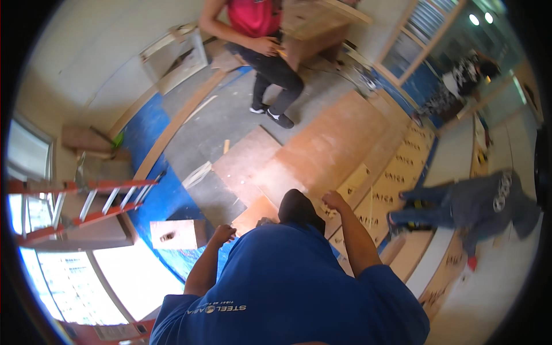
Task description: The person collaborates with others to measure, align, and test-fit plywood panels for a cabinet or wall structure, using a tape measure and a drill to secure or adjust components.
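Showing at lower centre of the frame, the left hand (223, 233) is curling into a loose fist above a wooden panel (255, 213), and nothing is showing inside it. The right hand (333, 199), just right of centre, is also clenching, its knuckles hovering over a pale sheet with dark markings (352, 185); whether it is gripping anything cannot be told. Both forearms are rising out of a blue shirt (287, 287) that is filling the lower middle. A large plywood sheet (330, 144) is lying on the grey floor (230, 115) beyond the hands, toward centre right. A small wooden box (177, 234) is sitting left of the left hand on a blue tarp (167, 201). An orange ladder (86, 201) is lying at the left edge. At top centre a person in a red top (253, 17) is standing and holding a wooden cabinet (313, 26). At right another person in grey (471, 204) is reclining beside the marked boards.
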The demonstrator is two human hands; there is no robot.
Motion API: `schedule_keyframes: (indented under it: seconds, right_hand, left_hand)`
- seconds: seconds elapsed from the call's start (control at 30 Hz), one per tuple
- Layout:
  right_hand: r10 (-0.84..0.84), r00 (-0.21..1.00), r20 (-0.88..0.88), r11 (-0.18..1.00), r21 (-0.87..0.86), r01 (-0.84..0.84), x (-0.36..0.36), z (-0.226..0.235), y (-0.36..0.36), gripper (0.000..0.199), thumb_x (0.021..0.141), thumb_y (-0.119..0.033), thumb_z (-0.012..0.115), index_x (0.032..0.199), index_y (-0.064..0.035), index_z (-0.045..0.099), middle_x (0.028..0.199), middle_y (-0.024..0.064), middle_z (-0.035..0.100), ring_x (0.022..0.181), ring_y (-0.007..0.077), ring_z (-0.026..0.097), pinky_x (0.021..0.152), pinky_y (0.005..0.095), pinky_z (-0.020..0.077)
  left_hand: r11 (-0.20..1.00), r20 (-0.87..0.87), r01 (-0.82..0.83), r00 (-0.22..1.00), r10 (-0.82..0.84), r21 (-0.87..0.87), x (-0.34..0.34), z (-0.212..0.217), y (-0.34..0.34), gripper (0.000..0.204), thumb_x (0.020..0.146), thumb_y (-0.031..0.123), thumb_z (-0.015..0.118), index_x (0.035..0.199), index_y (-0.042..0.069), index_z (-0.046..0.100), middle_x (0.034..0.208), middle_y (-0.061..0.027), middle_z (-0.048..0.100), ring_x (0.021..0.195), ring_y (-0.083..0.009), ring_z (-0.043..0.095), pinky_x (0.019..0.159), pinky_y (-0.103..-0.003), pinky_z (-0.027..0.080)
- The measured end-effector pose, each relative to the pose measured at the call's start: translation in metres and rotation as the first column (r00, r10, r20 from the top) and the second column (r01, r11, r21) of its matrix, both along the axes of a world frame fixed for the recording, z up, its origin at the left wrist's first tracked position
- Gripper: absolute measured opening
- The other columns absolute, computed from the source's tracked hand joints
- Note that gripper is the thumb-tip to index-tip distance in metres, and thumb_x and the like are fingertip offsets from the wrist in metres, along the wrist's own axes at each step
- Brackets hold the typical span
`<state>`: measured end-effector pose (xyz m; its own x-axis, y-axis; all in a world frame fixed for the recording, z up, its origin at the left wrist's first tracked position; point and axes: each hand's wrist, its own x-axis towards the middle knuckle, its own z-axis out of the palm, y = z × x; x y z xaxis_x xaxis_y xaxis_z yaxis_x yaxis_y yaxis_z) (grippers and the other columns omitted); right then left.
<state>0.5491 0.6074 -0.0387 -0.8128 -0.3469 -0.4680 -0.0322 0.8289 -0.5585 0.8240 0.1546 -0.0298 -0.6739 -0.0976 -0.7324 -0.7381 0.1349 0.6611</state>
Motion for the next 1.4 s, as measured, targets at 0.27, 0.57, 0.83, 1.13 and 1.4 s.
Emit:
schedule_keyframes:
  seconds: [0.27, 0.57, 0.83, 1.13, 1.4]
  right_hand:
    - [0.365, 0.875, 0.317, 0.9, 0.119, -0.419, 0.058, -0.021, -0.025, 0.033, 0.075, -0.021, 0.06, 0.1, -0.0013, 0.057, 0.077, 0.0122, 0.063, 0.061, 0.022, 0.062, 0.054, 0.0325, 0.0497]
    - [0.185, 0.808, 0.56, 0.981, -0.061, -0.182, 0.042, -0.082, -0.095, 0.022, 0.079, -0.021, 0.05, 0.081, -0.0009, 0.06, 0.072, 0.0074, 0.06, 0.056, 0.0168, 0.057, 0.046, 0.0296, 0.0459]
    - [0.198, 0.871, 0.45, 0.969, -0.222, -0.106, -0.045, -0.019, -0.217, 0.032, 0.08, -0.027, 0.054, 0.101, -0.0035, 0.057, 0.083, 0.0062, 0.061, 0.068, 0.0146, 0.059, 0.056, 0.0275, 0.0462]
    - [0.176, 0.803, 0.569, 0.966, 0.058, -0.252, -0.112, -0.024, -0.248, 0.027, 0.078, -0.026, 0.054, 0.092, -0.0037, 0.058, 0.081, 0.0071, 0.06, 0.062, 0.0172, 0.059, 0.052, 0.0276, 0.0453]
    - [0.287, 0.78, 0.556, 0.949, -0.056, -0.31, -0.153, -0.038, -0.319, 0.019, 0.079, -0.02, 0.051, 0.089, -0.0057, 0.058, 0.076, 0.0041, 0.058, 0.058, 0.0132, 0.056, 0.048, 0.0264, 0.0432]
  left_hand:
    - [0.902, -0.183, -0.351, 0.898, 0.401, 0.252, -0.032, 0.064, 0.026, 0.017, 0.078, 0.013, 0.055, 0.084, -0.002, 0.054, 0.074, -0.0089, 0.058, 0.064, -0.0189, 0.062, 0.052, -0.029, 0.049]
    - [0.937, -0.57, -0.26, 0.743, 0.35, 0.235, -0.07, 0.278, -0.031, 0.019, 0.083, 0.014, 0.048, 0.08, -0.002, 0.058, 0.082, -0.0091, 0.058, 0.079, -0.0176, 0.058, 0.07, -0.028, 0.046]
    - [0.743, -0.959, 0.612, 0.238, 0.152, 0.27, -0.148, 0.537, -0.035, 0.052, 0.081, 0.029, 0.055, 0.119, -0.003, 0.04, 0.128, -0.0288, 0.028, 0.119, -0.0411, 0.032, 0.09, -0.047, 0.038]
    - [0.975, -0.929, 0.208, -0.341, 0.144, 0.075, -0.184, 0.542, -0.045, 0.067, 0.076, 0.05, 0.055, 0.126, 0.008, 0.042, 0.128, -0.0344, 0.027, 0.116, -0.0401, 0.038, 0.083, -0.045, 0.045]
    - [0.946, -0.955, 0.182, 0.174, 0.239, 0.27, -0.147, 0.48, -0.127, 0.08, 0.077, 0.04, 0.061, 0.132, 0.001, 0.018, 0.135, -0.0277, 0.014, 0.113, -0.0383, 0.038, 0.087, -0.044, 0.038]
